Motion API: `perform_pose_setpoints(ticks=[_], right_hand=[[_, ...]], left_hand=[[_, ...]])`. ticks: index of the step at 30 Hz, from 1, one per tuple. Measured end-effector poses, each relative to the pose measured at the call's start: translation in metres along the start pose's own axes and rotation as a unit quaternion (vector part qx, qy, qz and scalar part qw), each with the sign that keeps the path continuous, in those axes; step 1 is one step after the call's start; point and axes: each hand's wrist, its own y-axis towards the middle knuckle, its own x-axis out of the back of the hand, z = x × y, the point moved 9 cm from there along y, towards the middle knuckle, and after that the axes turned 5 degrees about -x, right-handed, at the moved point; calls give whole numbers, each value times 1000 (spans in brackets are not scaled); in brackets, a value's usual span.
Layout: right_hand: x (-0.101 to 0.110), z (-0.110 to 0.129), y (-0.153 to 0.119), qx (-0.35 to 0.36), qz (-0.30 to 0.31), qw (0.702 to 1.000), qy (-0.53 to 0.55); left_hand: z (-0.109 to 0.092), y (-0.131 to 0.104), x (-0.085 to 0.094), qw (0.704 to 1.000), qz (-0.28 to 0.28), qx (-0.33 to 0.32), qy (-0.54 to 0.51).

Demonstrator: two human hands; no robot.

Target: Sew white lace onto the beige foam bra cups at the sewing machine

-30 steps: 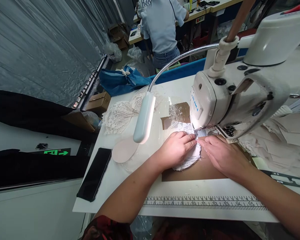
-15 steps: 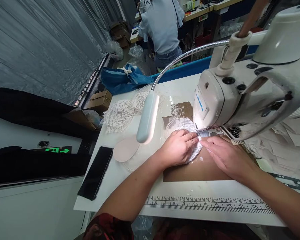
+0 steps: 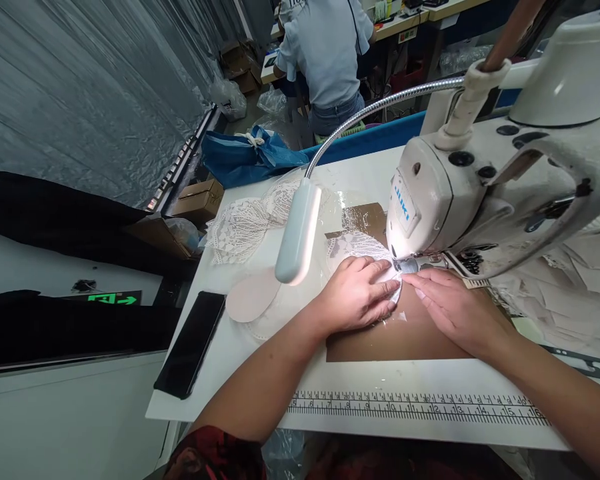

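Observation:
A white lace piece (image 3: 356,246) lies under the needle end of the sewing machine (image 3: 420,193), lit by the lamp. My left hand (image 3: 360,293) rests flat across the lace, fingers spread and pressing on it, just left of the presser foot. From the right, my right hand (image 3: 450,307) reaches the lace's edge beside the foot, thumb and forefinger closed together there. The bit between those fingertips is small and partly hidden, but it appears to be the lace edge. Brown sheeting (image 3: 410,340) covers the tabletop beneath both hands.
A lamp head (image 3: 298,233) on a bendy neck hangs left of the machine. Nearby lie more lace (image 3: 240,230), a beige round piece (image 3: 253,297) and a phone (image 3: 190,343). Pale fabric (image 3: 560,293) is heaped at right. A printed ruler (image 3: 420,408) runs along the front; a person (image 3: 325,57) sits beyond.
The lace has turned slightly under the needle, and less of it shows beside my left hand. My left fingers have spread wider; my right fingertips stay at the lace's edge.

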Motion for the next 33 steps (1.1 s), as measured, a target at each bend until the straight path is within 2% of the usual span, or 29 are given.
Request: perform_pose_setpoints(ticks=[3, 9, 13, 16, 25, 33], right_hand=[[4, -3, 0, -17, -10, 1000, -2], [5, 21, -2, 85, -5, 995, -50], [4, 27, -4, 107, -16, 989, -97], [4, 29, -5, 113, -30, 986, -116], [1, 25, -2, 71, -37, 984, -160], [3, 23, -1, 65, -50, 984, -158]], left_hand=[[-4, -1, 1, 1000, 2, -21, -13], [-6, -2, -4, 998, 18, -65, -4], [-4, -4, -6, 996, 35, -80, 6], [-2, -4, -6, 996, 42, -72, 8], [1, -1, -6, 998, 48, -24, 22], [3, 3, -8, 999, 31, 4, 31]])
